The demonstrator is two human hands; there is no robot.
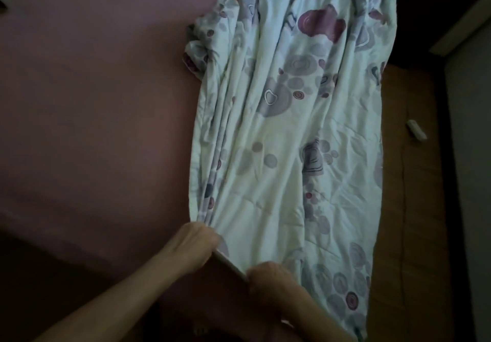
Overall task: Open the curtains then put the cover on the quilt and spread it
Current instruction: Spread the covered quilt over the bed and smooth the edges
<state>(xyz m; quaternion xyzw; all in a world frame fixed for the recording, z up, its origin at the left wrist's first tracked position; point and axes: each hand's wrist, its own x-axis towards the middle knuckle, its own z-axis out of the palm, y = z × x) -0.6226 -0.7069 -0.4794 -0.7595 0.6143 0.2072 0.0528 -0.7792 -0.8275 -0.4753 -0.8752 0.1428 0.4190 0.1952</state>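
A white quilt cover [287,129] printed with purple and grey circles lies bunched in a long strip along the right side of the pink bed [93,102]. Quilting lines show through the fabric near its lower part. My left hand [195,240] grips the gathered near-left corner of the cover. My right hand [268,275] grips the same near edge a little to the right. A taut white hem runs between the two hands. The room is dim, and no curtains are in view.
Brown wooden floor [414,195] runs along the right of the bed. A small white object [417,129] lies on the floor. A dark shape sits at the top right corner. The bed's near edge is in shadow at the lower left.
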